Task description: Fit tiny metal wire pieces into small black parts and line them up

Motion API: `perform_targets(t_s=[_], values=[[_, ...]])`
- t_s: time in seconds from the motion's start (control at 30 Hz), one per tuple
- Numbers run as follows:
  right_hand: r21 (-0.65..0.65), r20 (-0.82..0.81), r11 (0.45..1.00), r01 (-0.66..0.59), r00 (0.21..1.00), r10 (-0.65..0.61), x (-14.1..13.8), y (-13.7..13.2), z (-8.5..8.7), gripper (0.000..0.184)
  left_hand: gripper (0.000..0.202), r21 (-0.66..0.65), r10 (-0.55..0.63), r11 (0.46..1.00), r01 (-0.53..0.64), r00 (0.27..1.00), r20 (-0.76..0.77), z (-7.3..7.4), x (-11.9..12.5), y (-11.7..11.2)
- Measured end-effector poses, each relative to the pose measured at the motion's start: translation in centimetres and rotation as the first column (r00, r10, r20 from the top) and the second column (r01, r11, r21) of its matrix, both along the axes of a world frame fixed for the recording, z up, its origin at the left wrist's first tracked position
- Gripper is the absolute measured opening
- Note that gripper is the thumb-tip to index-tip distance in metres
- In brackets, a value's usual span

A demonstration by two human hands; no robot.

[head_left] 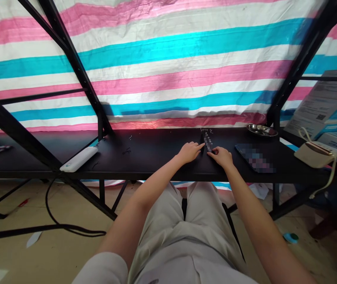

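A narrow strip of clear beads [208, 142] stands out against the black tabletop between my two hands, with a thin dark edge along its left side. My right hand [222, 156] pinches the near end of this strip between thumb and forefinger. From the other side, my left hand [190, 152] reaches in with its forefinger stretched to the dark edge. Its other fingers are curled, and what they hold, if anything, is hidden. Just beyond the strip lie several small whitish bits [206, 130].
On the right are a shiny metal dish [262, 130], a phone [254, 158], a beige pouch [315, 154] and stacked boxes [313, 104]. A white oblong device [79, 159] lies left on the black table [147, 157]. Black frame posts [78, 67] slant up either side.
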State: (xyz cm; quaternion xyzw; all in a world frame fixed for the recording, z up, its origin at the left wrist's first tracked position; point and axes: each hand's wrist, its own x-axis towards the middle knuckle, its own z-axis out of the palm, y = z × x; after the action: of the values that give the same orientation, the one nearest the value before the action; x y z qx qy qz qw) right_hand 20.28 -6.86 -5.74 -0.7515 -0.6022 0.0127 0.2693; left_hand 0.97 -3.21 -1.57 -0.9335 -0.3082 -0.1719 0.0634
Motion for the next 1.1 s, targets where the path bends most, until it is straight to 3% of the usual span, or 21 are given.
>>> perform_targets(t_s=[0.2, 0.33, 0.53, 0.73, 0.83, 0.97, 1.1], values=[[-0.008, -0.003, 1.000, -0.012, 1.000, 0.012, 0.0, 0.3, 0.1, 0.034, 0.039, 0.000, 0.027, 1.000, -0.027, 1.000, -0.004, -0.8, 1.0, 0.3], [-0.007, -0.009, 1.000, -0.023, 1.000, 0.023, 0.0, 0.5, 0.1, 0.033, 0.024, -0.018, 0.007, 1.000, -0.005, 0.993, 0.115, -0.8, 0.9, 0.7], [-0.005, -0.009, 0.999, -0.043, 0.999, 0.043, 0.0, 0.9, 0.0, 0.030, 0.017, -0.059, -0.001, 0.998, 0.022, 0.942, 0.336, -0.9, -2.1, 1.7], [0.001, -0.033, 0.998, -0.063, 0.997, 0.063, 0.4, 1.2, -0.3, 0.020, 0.011, -0.143, 0.111, 0.989, -0.033, 0.811, 0.575, -1.2, -7.3, 2.7], [0.044, -0.052, 0.986, -0.162, 0.985, 0.164, -0.3, 0.8, -0.2, 0.017, 0.011, -0.218, 0.213, 0.972, -0.086, 0.711, 0.670, -1.7, -8.6, 2.7], [0.079, 0.020, 0.908, -0.411, 0.912, 0.411, -3.6, 0.3, 0.8, 0.017, 0.012, -0.260, 0.258, 0.962, -0.084, 0.592, 0.764, -2.0, -8.8, 2.3], [0.021, 0.132, 0.937, -0.349, 0.930, 0.344, -7.4, 1.2, 2.2, 0.014, 0.011, -0.245, 0.240, 0.967, -0.066, 0.552, 0.799, -2.0, -9.0, 1.8]])
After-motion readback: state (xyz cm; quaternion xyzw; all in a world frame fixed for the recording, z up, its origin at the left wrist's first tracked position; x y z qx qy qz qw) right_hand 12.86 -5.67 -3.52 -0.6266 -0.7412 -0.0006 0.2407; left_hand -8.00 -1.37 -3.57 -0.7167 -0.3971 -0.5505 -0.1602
